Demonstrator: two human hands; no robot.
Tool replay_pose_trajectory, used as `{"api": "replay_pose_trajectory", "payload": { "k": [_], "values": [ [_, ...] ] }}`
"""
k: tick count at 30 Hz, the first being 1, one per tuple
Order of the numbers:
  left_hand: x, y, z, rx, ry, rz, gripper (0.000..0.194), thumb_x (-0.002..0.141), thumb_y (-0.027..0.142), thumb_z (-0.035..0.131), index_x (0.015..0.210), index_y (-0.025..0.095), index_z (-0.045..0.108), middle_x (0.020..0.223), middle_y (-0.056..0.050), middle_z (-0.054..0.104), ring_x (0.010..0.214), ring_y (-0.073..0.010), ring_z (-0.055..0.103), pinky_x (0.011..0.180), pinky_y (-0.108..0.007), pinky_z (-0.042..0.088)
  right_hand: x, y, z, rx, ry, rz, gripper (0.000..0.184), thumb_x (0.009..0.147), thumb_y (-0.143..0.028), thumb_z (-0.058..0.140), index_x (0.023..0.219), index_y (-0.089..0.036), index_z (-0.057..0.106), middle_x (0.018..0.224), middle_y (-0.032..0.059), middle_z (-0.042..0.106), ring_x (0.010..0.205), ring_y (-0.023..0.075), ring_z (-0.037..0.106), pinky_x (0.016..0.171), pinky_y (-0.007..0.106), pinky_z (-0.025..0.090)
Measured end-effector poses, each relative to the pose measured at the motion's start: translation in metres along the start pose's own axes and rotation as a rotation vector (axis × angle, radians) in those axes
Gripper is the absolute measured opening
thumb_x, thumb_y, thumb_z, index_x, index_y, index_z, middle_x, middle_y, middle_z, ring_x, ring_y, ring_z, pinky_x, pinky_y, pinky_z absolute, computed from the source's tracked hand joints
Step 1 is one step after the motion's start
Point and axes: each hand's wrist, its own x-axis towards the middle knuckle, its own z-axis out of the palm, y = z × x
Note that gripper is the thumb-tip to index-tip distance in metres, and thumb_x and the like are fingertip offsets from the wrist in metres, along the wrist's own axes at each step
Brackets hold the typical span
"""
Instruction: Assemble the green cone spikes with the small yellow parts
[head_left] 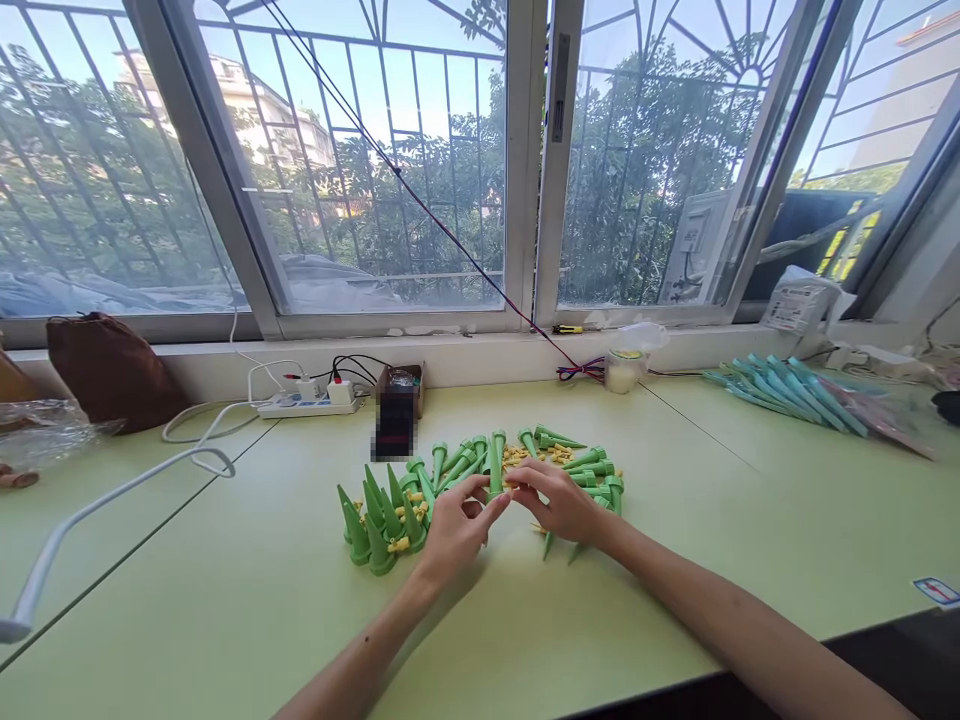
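My left hand is closed around a green plastic watering spike above the middle of the table. Close by, my right hand pinches with thumb and fingers right beside the spike's lower end; whatever small thing lies between those fingertips is hidden. To the left, several green spikes stand point up with small yellow valves among them. Behind and to the right of my hands, more green spikes lie on their sides around a heap of yellow valves.
A pale green table runs along a window. Toward the back are a power strip, a small box and a lidded jar. Blue packaged items lie far right; a white curved stand reaches in at left.
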Motion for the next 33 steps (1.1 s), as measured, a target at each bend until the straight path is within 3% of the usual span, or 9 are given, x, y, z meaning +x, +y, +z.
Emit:
{"api": "replay_pose_trajectory", "payload": {
  "k": [8, 13, 19, 25, 33],
  "values": [
    [0.001, -0.005, -0.002, -0.07, -0.002, 0.002, 0.045, 0.077, 0.056, 0.07, 0.094, 0.016, 0.061, 0.055, 0.01, 0.041, 0.038, -0.0077, 0.046, 0.039, -0.02, 0.034, -0.002, 0.004, 0.005, -0.028, 0.03, -0.057, 0.016, 0.104, -0.026, 0.043, 0.109, -0.021, 0.057, 0.095, 0.0085, 0.065, 0.084, 0.019, 0.062, 0.076, 0.031, 0.052],
    [-0.003, -0.005, 0.0, -0.08, -0.015, 0.017, 0.039, 0.08, 0.053, 0.069, 0.092, 0.018, 0.056, 0.057, 0.011, 0.039, 0.039, -0.0066, 0.046, 0.038, -0.018, 0.035, -0.004, 0.005, 0.008, -0.035, 0.073, -0.135, 0.014, 0.104, -0.022, 0.042, 0.108, -0.02, 0.056, 0.088, 0.0071, 0.063, 0.077, 0.017, 0.06, 0.068, 0.028, 0.051],
    [-0.004, -0.004, 0.001, -0.134, -0.057, 0.026, 0.036, 0.079, 0.048, 0.071, 0.092, 0.019, 0.054, 0.06, 0.011, 0.037, 0.039, -0.0059, 0.047, 0.038, -0.017, 0.034, -0.005, 0.001, 0.011, -0.023, 0.124, -0.13, 0.014, 0.105, -0.024, 0.042, 0.102, -0.02, 0.055, 0.083, 0.0051, 0.061, 0.071, 0.0154, 0.056, 0.063, 0.025, 0.048],
    [-0.007, -0.004, 0.004, -0.116, -0.072, 0.044, 0.034, 0.079, 0.047, 0.071, 0.09, 0.02, 0.052, 0.064, 0.01, 0.041, 0.041, -0.0052, 0.044, 0.04, -0.019, 0.035, -0.005, -0.003, 0.015, 0.014, 0.186, -0.038, 0.02, 0.104, -0.024, 0.04, 0.091, -0.02, 0.054, 0.072, 0.0009, 0.056, 0.063, 0.0135, 0.05, 0.06, 0.024, 0.041],
    [-0.009, -0.005, 0.008, 0.123, 0.019, 0.147, 0.027, 0.079, 0.041, 0.07, 0.09, 0.019, 0.056, 0.062, 0.008, 0.047, 0.047, -0.0075, 0.041, 0.049, -0.022, 0.033, -0.005, -0.002, 0.017, -0.001, 0.132, 0.147, 0.032, 0.101, -0.025, 0.039, 0.069, -0.021, 0.038, 0.061, -0.0036, 0.043, 0.054, 0.0115, 0.038, 0.057, 0.024, 0.033]
  ]
}}
